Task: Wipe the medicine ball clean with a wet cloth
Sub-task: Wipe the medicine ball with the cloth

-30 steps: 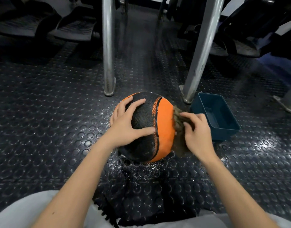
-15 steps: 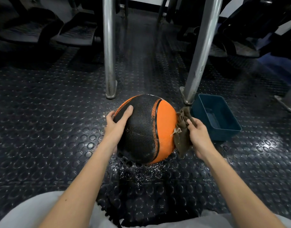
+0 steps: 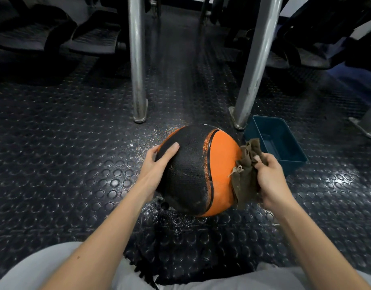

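A black and orange medicine ball (image 3: 198, 170) rests on the studded rubber floor (image 3: 75, 164) in front of me, its black panel cracked and wet. My left hand (image 3: 154, 170) lies flat against the ball's left side, fingers straight along the black panel. My right hand (image 3: 268, 181) grips a crumpled brown cloth (image 3: 246, 174), which touches the ball's orange right side. Water droplets glisten on the floor around and under the ball.
A dark teal plastic tub (image 3: 279, 143) sits on the floor just right of the ball. Two metal posts (image 3: 137, 59) (image 3: 253, 63) rise behind the ball. Dark machine pedals and frames stand further back. My knees in light trousers are at the bottom edge.
My left hand slid from the top of the ball down to its left side. My right hand with the cloth drew back and down along the orange side.
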Demonstrator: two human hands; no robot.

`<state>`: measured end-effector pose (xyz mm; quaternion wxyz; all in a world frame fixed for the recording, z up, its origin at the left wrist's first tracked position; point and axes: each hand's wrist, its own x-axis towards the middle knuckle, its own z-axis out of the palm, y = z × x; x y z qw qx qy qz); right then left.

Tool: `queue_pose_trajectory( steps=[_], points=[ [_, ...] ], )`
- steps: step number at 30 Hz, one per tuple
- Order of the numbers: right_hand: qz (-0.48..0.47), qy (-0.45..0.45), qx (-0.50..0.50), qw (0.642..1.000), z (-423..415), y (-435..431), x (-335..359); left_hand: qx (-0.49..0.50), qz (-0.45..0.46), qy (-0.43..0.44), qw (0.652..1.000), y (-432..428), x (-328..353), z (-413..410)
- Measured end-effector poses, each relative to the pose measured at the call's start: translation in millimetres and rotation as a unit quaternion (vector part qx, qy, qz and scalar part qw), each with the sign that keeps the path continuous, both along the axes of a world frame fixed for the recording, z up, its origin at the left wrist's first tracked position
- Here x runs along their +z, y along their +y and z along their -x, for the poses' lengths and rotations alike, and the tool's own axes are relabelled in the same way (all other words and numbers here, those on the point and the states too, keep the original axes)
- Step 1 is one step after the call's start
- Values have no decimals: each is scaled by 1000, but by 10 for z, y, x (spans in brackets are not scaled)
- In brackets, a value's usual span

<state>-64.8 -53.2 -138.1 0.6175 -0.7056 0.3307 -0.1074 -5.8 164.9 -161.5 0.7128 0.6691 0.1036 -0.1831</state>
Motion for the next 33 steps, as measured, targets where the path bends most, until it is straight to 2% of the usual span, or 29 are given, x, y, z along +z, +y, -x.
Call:
queue_pose_trajectory(
  steps=[7, 13, 15, 17, 18, 20, 21, 25, 29, 33],
  points=[
    [106, 42, 17, 993, 171, -44, 77, -41, -3, 17, 999, -14, -25, 11],
    [178, 73, 94, 977, 362, -14, 84, -103, -79, -32, 991, 76, 58, -100],
    [175, 74, 117, 975, 347, -14, 113, -65, -130, -62, 987, 110, 67, -132],
    [180, 63, 130, 973, 330, 10, 139, 16, -172, -156, 973, 99, 127, -88],
    [184, 56, 135, 972, 322, 29, 143, 35, -164, -211, 963, 63, 197, -15],
    [178, 50, 142, 972, 314, 63, 147, 11, -152, -297, 943, -61, 320, 155],
    [164, 49, 145, 974, 316, 68, 150, -17, -173, -321, 931, -126, 361, 229],
    [114, 35, 146, 982, 307, 50, 218, -78, -353, -338, 869, -157, 235, 198],
    [121, -20, 114, 986, 290, 18, 297, -64, -326, -319, 887, -35, 225, 37],
    [134, -78, 89, 984, 275, -6, 328, -62, -322, -329, 886, -3, 210, 8]
  ],
)
